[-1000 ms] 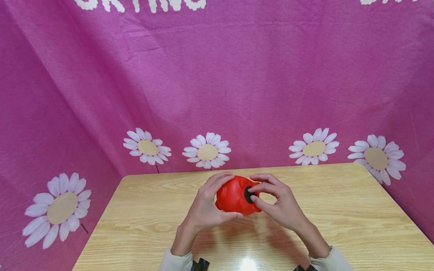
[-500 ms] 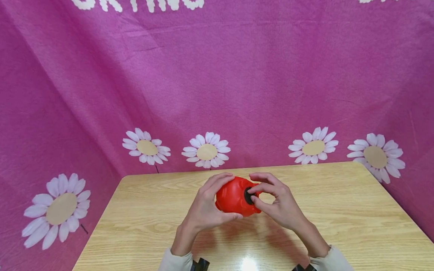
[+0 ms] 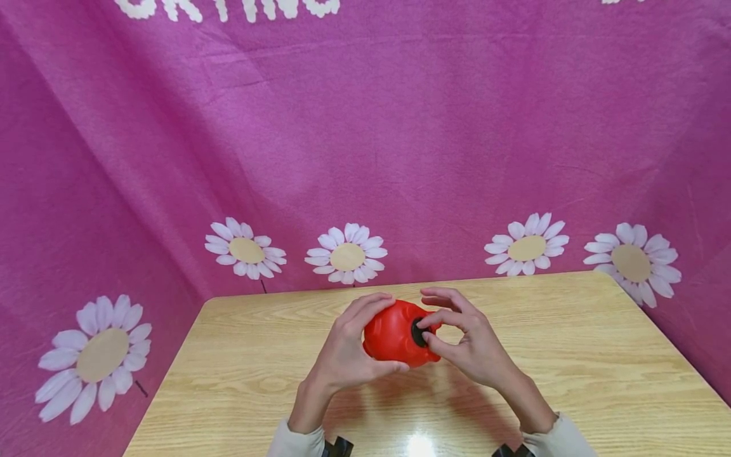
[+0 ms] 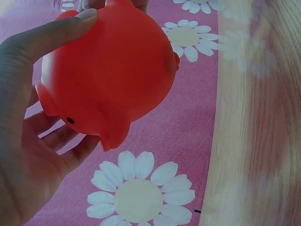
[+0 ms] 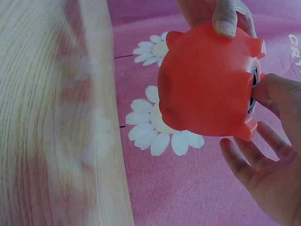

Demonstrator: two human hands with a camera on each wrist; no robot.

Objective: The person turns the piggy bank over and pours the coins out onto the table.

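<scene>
As hands (image 3: 345,348) grip red piggy bank (image 3: 389,333), plug (image 3: 418,336) | feet (image 3: 434,357) point right (long axis unclear)

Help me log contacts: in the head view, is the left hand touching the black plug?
No, the left hand grips the body of the red pig, while the right hand touches the black plug.

Prob. a screened-off booth, bldg. type unclear: pink daisy-print cloth (image 3: 434,158) round wood-grain tbl. (image 3: 228,355)
</scene>
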